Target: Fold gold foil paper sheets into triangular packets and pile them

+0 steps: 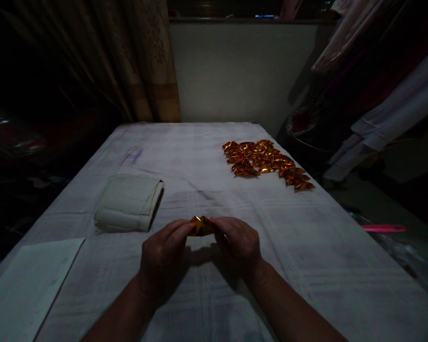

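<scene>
A small folded piece of shiny gold foil paper (pixel 202 226) is held just above the table between my two hands. My left hand (pixel 164 249) pinches its left end with thumb and fingers. At the opposite end, my right hand (pixel 239 242) grips it the same way. Parts of both ends are hidden by the fingers. Farther off to the right lies a cluster of similar gold foil folded pieces (pixel 267 159), set in overlapping rows.
A folded pale paper packet (pixel 124 204) lies left of my hands. Nearer, a white sheet (pixel 32 285) rests at the left edge of the cloth-covered table (pixel 306 266). A curtain (pixel 142 61) hangs behind; clothes (pixel 395 109) hang at right, above a pink strip-like object (pixel 384 228).
</scene>
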`<control>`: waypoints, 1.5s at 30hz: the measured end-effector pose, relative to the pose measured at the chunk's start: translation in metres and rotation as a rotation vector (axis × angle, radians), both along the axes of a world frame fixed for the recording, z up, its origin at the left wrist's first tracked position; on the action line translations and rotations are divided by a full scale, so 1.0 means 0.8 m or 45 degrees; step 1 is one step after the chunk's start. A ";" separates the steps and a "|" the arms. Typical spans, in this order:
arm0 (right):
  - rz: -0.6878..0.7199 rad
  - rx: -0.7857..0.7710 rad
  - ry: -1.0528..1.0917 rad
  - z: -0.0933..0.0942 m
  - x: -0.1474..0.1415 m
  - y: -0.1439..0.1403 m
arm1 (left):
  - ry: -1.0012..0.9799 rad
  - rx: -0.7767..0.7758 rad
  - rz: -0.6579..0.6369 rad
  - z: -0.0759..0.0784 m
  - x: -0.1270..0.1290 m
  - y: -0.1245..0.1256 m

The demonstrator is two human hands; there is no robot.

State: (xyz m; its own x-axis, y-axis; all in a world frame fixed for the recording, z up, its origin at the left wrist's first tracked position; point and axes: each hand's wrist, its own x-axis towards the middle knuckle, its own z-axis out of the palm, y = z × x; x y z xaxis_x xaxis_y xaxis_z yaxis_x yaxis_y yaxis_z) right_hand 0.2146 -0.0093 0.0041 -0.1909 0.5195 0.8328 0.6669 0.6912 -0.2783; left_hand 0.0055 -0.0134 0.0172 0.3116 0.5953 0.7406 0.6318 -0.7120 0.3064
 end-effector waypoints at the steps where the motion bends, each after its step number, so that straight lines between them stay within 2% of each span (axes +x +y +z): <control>1: 0.005 -0.009 -0.004 0.001 0.000 0.000 | 0.000 -0.007 0.001 0.000 0.000 0.000; 9: 0.020 -0.002 -0.031 0.006 -0.003 -0.002 | -0.005 -0.041 -0.069 0.001 0.000 -0.003; 14: -0.051 -0.010 -0.074 0.006 -0.001 -0.001 | -0.073 -0.104 -0.066 -0.001 0.000 -0.006; 18: -0.046 -0.182 0.004 0.002 -0.001 0.001 | -0.120 -0.197 -0.040 -0.004 0.002 -0.002; 21: -0.005 -0.380 0.069 -0.002 -0.003 0.002 | -0.147 -0.343 -0.039 -0.010 0.003 0.002; 25: 0.060 -0.600 0.133 -0.006 -0.006 0.004 | -0.271 -0.656 0.025 -0.013 0.004 0.005; 28: 0.088 -0.732 0.160 -0.007 -0.008 0.004 | -0.333 -0.868 0.068 -0.008 0.006 0.005; 32: 0.078 -0.828 0.170 -0.006 -0.010 0.003 | -0.359 -1.010 0.097 0.000 0.010 0.007; 39: 0.038 -0.893 0.141 -0.006 -0.011 0.002 | -0.346 -1.022 0.174 0.000 0.012 0.008; 45: 0.069 -0.860 0.262 -0.006 -0.013 0.003 | -0.395 -1.019 0.144 -0.005 0.012 0.008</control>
State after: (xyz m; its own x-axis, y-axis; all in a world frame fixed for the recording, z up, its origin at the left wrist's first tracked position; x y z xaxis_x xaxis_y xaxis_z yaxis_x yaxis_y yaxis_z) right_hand 0.2044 -0.0068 -0.0009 -0.1046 0.9295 0.3537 0.5246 0.3537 -0.7744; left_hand 0.0147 -0.0067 0.0133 0.0726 0.9892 0.1275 0.4907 -0.1468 0.8589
